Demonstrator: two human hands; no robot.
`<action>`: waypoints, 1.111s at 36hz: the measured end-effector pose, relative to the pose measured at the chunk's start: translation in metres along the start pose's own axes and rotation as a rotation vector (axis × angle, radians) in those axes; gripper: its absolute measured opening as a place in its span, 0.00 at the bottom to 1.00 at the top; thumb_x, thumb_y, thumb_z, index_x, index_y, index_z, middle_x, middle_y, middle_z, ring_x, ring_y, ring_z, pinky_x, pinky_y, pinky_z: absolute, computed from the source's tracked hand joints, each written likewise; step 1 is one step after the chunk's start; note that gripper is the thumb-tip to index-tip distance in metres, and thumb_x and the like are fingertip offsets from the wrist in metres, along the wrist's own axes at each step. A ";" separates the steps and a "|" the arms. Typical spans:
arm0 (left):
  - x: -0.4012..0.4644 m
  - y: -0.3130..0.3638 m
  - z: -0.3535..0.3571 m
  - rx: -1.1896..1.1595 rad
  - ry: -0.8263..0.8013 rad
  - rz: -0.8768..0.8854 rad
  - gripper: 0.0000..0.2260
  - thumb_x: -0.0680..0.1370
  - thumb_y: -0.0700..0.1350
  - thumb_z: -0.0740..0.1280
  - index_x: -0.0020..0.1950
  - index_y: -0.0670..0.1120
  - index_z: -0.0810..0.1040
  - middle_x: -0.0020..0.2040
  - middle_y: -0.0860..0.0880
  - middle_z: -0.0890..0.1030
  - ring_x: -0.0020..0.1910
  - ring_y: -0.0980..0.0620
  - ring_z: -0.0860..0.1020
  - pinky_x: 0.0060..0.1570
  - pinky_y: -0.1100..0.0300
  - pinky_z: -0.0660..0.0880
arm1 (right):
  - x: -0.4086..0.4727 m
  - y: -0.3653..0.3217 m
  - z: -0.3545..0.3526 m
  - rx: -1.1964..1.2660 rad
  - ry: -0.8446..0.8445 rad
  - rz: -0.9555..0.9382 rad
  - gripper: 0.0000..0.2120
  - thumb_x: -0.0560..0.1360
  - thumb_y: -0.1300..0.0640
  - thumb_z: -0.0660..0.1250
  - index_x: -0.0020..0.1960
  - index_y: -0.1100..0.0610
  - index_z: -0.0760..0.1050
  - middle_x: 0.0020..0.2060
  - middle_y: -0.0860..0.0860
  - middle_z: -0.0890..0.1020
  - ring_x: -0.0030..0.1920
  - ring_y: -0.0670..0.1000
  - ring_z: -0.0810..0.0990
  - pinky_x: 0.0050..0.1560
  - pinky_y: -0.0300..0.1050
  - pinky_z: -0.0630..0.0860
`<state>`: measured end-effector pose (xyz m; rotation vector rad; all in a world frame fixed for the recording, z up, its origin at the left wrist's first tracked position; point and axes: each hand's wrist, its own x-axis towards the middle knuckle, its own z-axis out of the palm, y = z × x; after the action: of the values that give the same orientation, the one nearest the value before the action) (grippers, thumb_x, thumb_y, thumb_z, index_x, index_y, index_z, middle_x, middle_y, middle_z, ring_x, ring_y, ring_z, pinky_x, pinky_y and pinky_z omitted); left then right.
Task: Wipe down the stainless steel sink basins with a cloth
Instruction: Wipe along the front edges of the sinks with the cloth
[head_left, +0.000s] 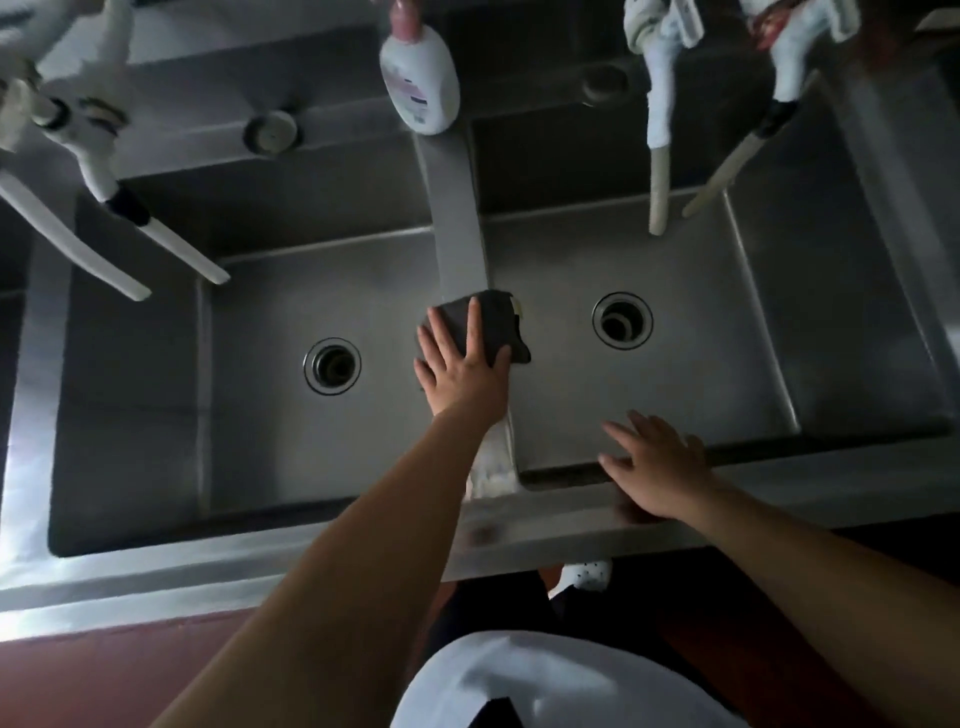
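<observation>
A double stainless steel sink fills the view, with a left basin (249, 415) and a right basin (701, 374). A narrow steel divider (457, 208) runs between them. On the near part of that divider lies a dark grey cloth (501, 319), and my left hand (462, 364) presses flat on it with fingers spread. My right hand (657, 460) rests open on the front rim of the right basin, holding nothing. Each basin has a round drain, the left drain (332, 365) and the right drain (622, 319).
A white lotion bottle with a pink pump (420, 73) stands at the far end of the divider. White taps with long spouts hang over the left basin (104, 171) and the right basin (660, 130). The steel front rim (208, 566) runs along the near edge.
</observation>
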<state>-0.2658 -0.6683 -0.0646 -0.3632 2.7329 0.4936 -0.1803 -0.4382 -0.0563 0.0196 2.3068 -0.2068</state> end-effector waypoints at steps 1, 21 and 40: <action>0.021 0.005 -0.006 -0.012 0.007 0.001 0.32 0.80 0.63 0.52 0.76 0.62 0.33 0.79 0.45 0.33 0.78 0.41 0.38 0.76 0.41 0.46 | 0.002 0.001 0.000 0.001 -0.009 0.025 0.28 0.79 0.34 0.50 0.77 0.39 0.54 0.79 0.48 0.53 0.79 0.54 0.52 0.74 0.64 0.53; 0.196 0.050 -0.072 -0.101 0.053 0.031 0.33 0.79 0.58 0.59 0.79 0.61 0.43 0.80 0.46 0.39 0.79 0.39 0.43 0.74 0.44 0.55 | 0.037 -0.033 -0.056 0.328 0.064 0.197 0.27 0.80 0.39 0.56 0.77 0.44 0.60 0.79 0.49 0.56 0.77 0.55 0.59 0.73 0.56 0.59; -0.049 -0.011 -0.017 0.034 -0.167 0.093 0.32 0.80 0.61 0.57 0.79 0.61 0.44 0.80 0.43 0.39 0.77 0.35 0.49 0.72 0.40 0.59 | -0.018 0.001 -0.027 0.101 0.118 -0.175 0.27 0.81 0.40 0.55 0.78 0.46 0.59 0.80 0.52 0.54 0.79 0.52 0.53 0.75 0.57 0.54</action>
<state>-0.2223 -0.6759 -0.0343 -0.1780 2.6005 0.4781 -0.1880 -0.4317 -0.0253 -0.1223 2.4142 -0.4221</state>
